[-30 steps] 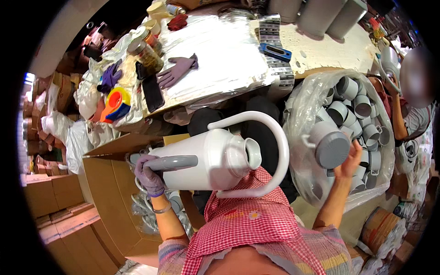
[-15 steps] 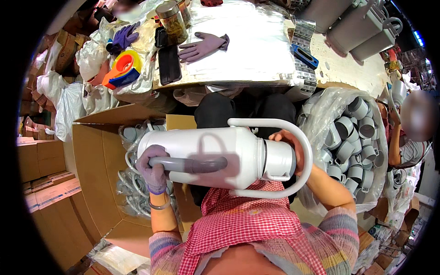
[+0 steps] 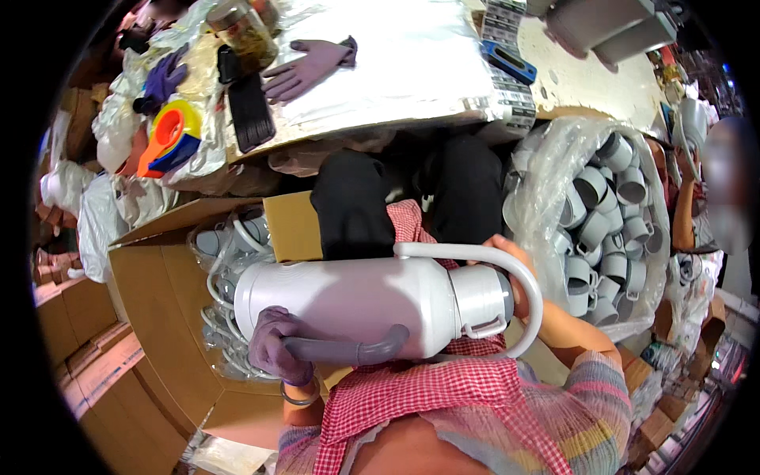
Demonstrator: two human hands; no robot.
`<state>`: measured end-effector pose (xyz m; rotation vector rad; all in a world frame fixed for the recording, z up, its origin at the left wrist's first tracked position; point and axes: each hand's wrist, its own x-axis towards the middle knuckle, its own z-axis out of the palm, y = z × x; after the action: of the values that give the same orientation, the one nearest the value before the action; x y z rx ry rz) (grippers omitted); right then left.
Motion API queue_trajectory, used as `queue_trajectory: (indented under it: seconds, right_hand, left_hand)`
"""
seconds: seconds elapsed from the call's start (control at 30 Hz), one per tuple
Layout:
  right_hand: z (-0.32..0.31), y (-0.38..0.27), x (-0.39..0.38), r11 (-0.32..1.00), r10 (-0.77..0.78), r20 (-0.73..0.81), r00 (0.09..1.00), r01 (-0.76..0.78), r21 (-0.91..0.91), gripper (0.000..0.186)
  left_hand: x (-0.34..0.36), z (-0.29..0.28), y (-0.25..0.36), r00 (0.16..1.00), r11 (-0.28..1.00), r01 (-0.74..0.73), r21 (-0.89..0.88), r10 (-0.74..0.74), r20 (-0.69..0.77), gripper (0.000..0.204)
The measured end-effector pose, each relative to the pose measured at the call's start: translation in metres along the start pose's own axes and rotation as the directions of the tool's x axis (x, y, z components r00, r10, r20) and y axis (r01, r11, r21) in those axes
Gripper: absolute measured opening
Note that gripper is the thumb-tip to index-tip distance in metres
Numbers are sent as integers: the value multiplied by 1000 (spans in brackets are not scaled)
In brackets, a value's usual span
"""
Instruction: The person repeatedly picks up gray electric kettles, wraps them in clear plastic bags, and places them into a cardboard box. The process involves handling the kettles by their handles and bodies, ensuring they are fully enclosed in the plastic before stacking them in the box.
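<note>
So the person had this big white flask (image 3: 348, 297) lying sideways across their lap, right over a red checked apron (image 3: 412, 396). Its bottom pointed at the open cardboard box (image 3: 158, 317) on their left. Its top pointed at the clear bag of gray cups (image 3: 609, 229) on their right.

The left hand (image 3: 273, 348), in a purple glove, was wrapped shut around the near end of the gray handle (image 3: 348, 348) along the flask's underside, so that grip was closed tight on it. The right hand (image 3: 514, 273) was bare and up against the silvery cap (image 3: 475, 297) at the neck, inside the white carry loop (image 3: 532, 297). The cap hid most of it, so I honestly couldn't tell whether those fingers were clamped round it or just pressed against it.

To me it looked like the cap end was being worked on, seating or tightening it while the other hand braced the body. If so, the next bit would call for the left hand to keep the flask from rolling, and for the loop to stay clear of the right wrist.

Up on the table (image 3: 554, 79), well away from both hands, were an orange and yellow tape dispenser (image 3: 170, 138), a loose purple glove (image 3: 309, 67) and a jar (image 3: 245, 32).
</note>
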<state>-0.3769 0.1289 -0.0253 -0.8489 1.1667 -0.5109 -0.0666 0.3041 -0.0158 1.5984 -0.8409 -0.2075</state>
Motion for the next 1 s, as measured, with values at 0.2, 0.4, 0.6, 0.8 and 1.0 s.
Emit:
queue_trajectory:
  seconds: [0.2, 0.4, 0.6, 0.8, 1.0]
  right_hand:
    - [-29, 43, -21, 980, -198, 113, 974, 196, 29, 55]
    - [2, 52, 4, 872, -489, 194, 850, 484, 77, 53]
    - [-9, 64, 21, 927, -216, 300, 929, 98, 363, 51]
    - [-37, 19, 26, 972, -229, -95, 969, 232, 26, 37]
    - [2, 66, 39, 790, -183, -14, 983, 156, 593, 35]
  left_hand:
    - [-1, 6, 5, 994, 992, -46, 118, 34, 104, 28]
    - [-5, 22, 14, 996, 999, -26, 25, 24, 80, 21]
    - [21, 8, 8, 966, 975, -183, 129, 154, 206, 21]
    - [9, -17, -13, 978, 984, -175, -37, 178, 107, 24]
    - [56, 8, 2, 878, 902, -391, -182, 425, 219, 23]
